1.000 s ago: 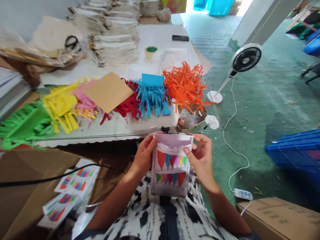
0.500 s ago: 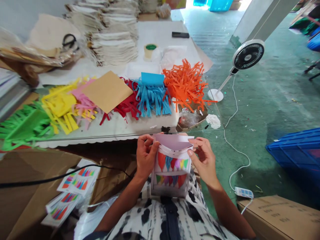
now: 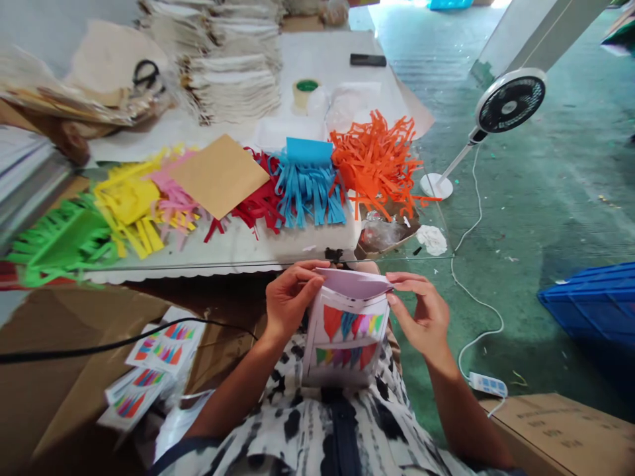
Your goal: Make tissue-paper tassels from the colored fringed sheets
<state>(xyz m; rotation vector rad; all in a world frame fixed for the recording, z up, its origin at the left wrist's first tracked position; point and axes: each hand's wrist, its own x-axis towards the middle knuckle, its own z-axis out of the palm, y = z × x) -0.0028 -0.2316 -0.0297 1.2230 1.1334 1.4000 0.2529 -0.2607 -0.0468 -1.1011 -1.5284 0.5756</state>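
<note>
The packet (image 3: 350, 334) is before the table (image 3: 322, 56), tassels (image 3: 310, 195) along its near edge, apparently cloth stacks (image 3: 233, 92) behind them

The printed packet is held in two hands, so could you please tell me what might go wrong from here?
The printed packet might crease where the left hand and right hand hold its upper corners. The orange fringe reaches past the edge of the table, so a knock could send it off.

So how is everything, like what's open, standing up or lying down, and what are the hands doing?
Printed pouch: mouth open, held by both hands.
Left hand: pinching its top left corner.
Right hand: pinching its top right corner.
Fan: upright; can't tell if it's spinning.
Tan card: lying over pink fringes and red fringes.
Orange fringes: loose, messy heap.
</note>
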